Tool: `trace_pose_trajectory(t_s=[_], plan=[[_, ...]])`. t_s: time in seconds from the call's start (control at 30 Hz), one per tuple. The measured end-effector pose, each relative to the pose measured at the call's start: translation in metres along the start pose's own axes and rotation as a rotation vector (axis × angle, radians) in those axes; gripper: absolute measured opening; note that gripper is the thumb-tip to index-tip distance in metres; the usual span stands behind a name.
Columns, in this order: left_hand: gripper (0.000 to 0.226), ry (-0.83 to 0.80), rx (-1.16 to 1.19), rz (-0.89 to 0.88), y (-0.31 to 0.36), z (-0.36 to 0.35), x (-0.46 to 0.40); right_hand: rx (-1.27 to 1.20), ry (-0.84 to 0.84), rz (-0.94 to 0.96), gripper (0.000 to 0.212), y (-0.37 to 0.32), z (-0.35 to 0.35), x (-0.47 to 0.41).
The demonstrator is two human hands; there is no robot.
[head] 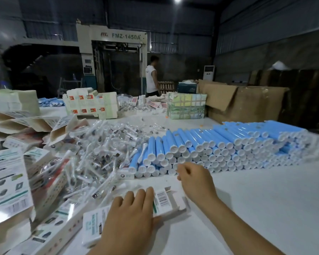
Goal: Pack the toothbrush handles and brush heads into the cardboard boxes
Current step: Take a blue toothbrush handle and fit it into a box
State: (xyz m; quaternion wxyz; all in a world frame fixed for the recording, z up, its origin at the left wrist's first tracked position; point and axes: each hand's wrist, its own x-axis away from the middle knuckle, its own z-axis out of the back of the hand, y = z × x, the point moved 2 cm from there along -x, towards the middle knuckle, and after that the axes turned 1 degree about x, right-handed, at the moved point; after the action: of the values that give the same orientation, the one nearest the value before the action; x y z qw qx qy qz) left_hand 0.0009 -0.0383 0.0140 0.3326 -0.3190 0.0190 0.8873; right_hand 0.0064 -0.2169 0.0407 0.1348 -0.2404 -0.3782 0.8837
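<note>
A small white cardboard box [166,201] with a barcode lies on the white table, its far end flap open. My left hand [131,216] grips the box from above, thumb at its near edge. My right hand [193,179] hovers beyond the box with fingers loosely curled, just in front of the stacked blue toothbrush handles [219,148], holding nothing that I can see. A heap of brush heads [103,150] in clear wrappers lies left of the handles.
Printed boxes [9,183] lie at the left, some folded and some flat. Stacks of flat carton blanks [90,103] and a strapped bundle [186,105] stand farther back. Big brown cartons [247,102] stand at the right. A person [151,78] stands by a machine.
</note>
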Motion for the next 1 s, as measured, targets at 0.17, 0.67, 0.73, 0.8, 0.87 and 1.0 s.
trace_pose_trajectory(t_s=[0.17,0.67,0.73,0.8,0.87,1.0], plan=[[0.067,0.080,-0.010,0.010,-0.003,-0.021,-0.001,0.276,0.262,0.140,0.032,-0.018,0.054,-0.099],[0.058,0.101,-0.017,-0.024,-0.008,-0.039,-0.004,1.022,-0.200,-0.278,0.015,0.017,0.081,-0.200],[0.063,0.058,-0.017,-0.028,-0.009,-0.035,-0.003,1.009,-0.132,-0.198,0.010,0.014,0.085,-0.195],[0.066,0.007,-0.001,-0.002,-0.007,-0.029,-0.003,0.895,-0.011,-0.094,0.019,0.009,0.096,-0.190],[0.067,-0.028,0.006,0.016,-0.004,-0.021,-0.002,0.588,0.096,0.013,0.048,-0.001,0.111,-0.177],[0.067,-0.145,0.015,0.047,-0.001,-0.006,0.000,-0.238,0.200,0.084,0.070,-0.012,0.134,-0.115]])
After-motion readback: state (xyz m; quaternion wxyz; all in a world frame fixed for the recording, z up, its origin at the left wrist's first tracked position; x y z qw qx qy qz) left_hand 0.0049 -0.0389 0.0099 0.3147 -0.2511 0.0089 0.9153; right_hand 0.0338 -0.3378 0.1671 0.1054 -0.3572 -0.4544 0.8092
